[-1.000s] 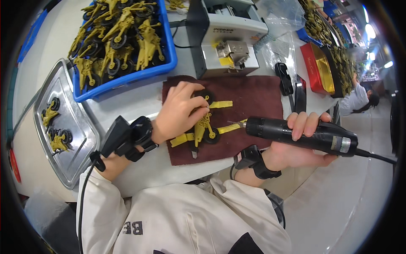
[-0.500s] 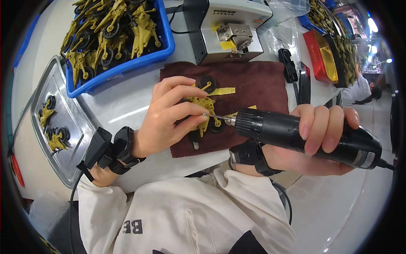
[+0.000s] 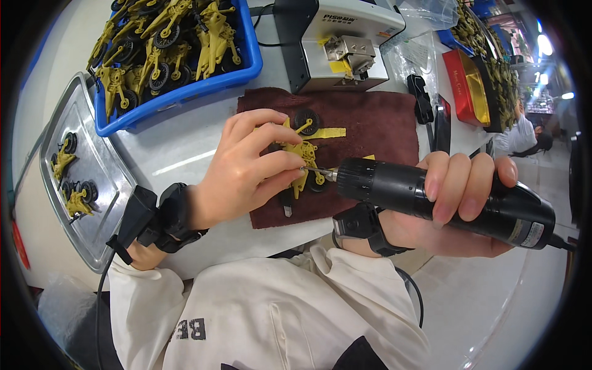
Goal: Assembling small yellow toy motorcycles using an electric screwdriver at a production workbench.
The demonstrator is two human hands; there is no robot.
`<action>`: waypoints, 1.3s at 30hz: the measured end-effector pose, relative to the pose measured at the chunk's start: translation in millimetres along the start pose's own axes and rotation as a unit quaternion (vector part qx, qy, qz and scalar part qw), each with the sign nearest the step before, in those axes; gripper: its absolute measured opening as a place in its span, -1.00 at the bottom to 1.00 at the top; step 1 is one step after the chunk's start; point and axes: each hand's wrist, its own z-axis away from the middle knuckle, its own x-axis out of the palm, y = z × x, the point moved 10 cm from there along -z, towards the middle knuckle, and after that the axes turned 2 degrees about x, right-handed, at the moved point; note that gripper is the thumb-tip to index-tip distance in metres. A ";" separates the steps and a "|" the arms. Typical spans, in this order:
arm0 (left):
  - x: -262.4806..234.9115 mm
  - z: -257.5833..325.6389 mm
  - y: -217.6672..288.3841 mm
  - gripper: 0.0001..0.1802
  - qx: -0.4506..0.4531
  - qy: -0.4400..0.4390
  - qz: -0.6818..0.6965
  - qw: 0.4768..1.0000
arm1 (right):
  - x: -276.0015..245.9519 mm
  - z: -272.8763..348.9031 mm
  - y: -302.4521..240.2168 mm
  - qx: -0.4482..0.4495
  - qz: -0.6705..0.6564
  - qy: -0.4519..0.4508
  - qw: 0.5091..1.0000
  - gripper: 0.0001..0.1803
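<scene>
My right hand (image 3: 462, 197) is wrapped round a black electric screwdriver (image 3: 388, 185), which lies nearly level with its bit pointing left. The thumb and forefinger of my left hand (image 3: 246, 166) pinch a tiny silver screw (image 3: 303, 168) at the bit's tip; the fingertips partly cover it. Behind these fingers, a yellow toy motorcycle body (image 3: 301, 152) with black wheels (image 3: 307, 122) rests on a dark red cloth (image 3: 376, 123). My left hand hides part of that body.
A blue bin (image 3: 179, 92) heaped with yellow motorcycle bodies stands far left. On the metal tray (image 3: 111, 179) at the left lie two more. Behind the cloth is a grey-white machine (image 3: 339, 55). A red tin (image 3: 465, 86) and a black clamp-like tool (image 3: 420, 98) are at the right.
The screwdriver has shifted slightly left, its bit staying at my left fingertips. My left hand keeps its pinch, and the motorcycle body looks unmoved on the cloth.
</scene>
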 end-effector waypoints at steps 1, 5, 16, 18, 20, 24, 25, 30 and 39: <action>0.2 0.0 -0.5 -0.72 0.000 0.000 0.002 1.000 | -0.1 0.0 0.8 0.001 0.001 0.000 1.000 -0.45; 2.1 -0.3 -1.6 -0.73 -0.005 -0.006 0.006 1.000 | 1.0 0.2 5.4 0.000 0.009 -0.005 1.000 -0.43; 5.5 -1.8 -10.3 -0.77 -0.024 -0.020 0.034 0.999 | 2.3 -1.3 7.4 0.002 0.011 -0.006 1.000 -0.46; 5.7 -1.2 -11.0 -0.77 -0.026 -0.022 0.030 0.999 | 2.6 -1.6 11.9 0.018 0.010 -0.007 1.000 -0.48; 5.6 -0.7 -11.2 -0.77 -0.026 -0.024 0.026 0.999 | 3.0 -2.3 13.2 0.022 0.009 -0.009 1.000 -0.49; 6.3 -0.5 -9.6 -0.79 -0.024 -0.033 0.029 0.999 | 3.7 -2.8 15.9 0.023 0.006 -0.022 0.999 -0.50; 6.4 -0.3 -9.0 -0.79 -0.023 -0.035 0.031 0.999 | 2.9 -3.4 16.1 0.024 0.006 -0.022 0.999 -0.50; 8.4 -1.7 -3.1 -0.79 -0.012 -0.059 0.055 0.997 | 8.4 -4.8 18.0 0.032 -0.005 -0.053 0.998 -0.53; 15.5 1.4 -14.1 -0.80 -0.026 -0.055 0.078 0.995 | 0.2 -1.3 0.5 0.010 -0.019 -0.067 0.997 -0.37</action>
